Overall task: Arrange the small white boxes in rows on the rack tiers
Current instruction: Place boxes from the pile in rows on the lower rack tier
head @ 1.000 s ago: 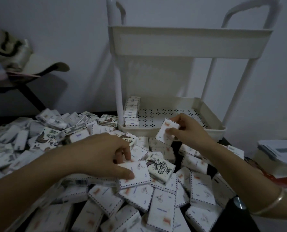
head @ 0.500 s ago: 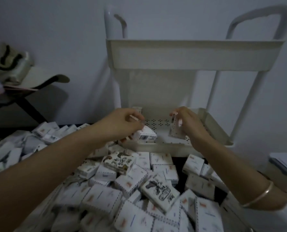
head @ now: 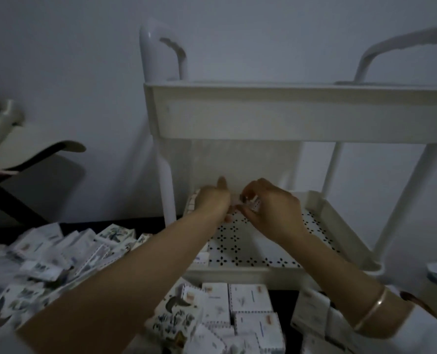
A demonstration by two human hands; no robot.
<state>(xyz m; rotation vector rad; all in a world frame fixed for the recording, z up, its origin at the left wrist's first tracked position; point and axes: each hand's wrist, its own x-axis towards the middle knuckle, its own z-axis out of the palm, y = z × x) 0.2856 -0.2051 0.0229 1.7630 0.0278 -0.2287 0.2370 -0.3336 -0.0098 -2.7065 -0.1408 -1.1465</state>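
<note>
- Your right hand [head: 273, 213] pinches one small white box [head: 253, 203] between thumb and curled fingertips, at the back of the lower tier [head: 263, 249] of the rack [head: 166, 185]. The box sits just above the perforated floor, and I cannot tell if it touches yet.
- Your left hand [head: 212, 201] lies over the row of boxes [head: 192, 204] along the tier's left wall, thumb raised. Its fingers are hidden, so I cannot tell whether they grip a box or only steady the row.
- Judging by this, the step is seating the box at the back beside that row. Set it down flat, edge parallel to the row, then slide it until it touches its neighbour.
- Use the left hand as a stop so the row does not shift when the new box pushes in.
- Let go only once the box rests on the floor; a drop from a pinch will likely leave it tilted.
- The light is dim and your hands cover the spot, so check the fit by feel.
- Mind the upper tier [head: 288, 116] overhead when you lift out.
- Most of the tier floor is bare and the pile [head: 248, 300] in front is large, so the task looks at an early stage.
</note>
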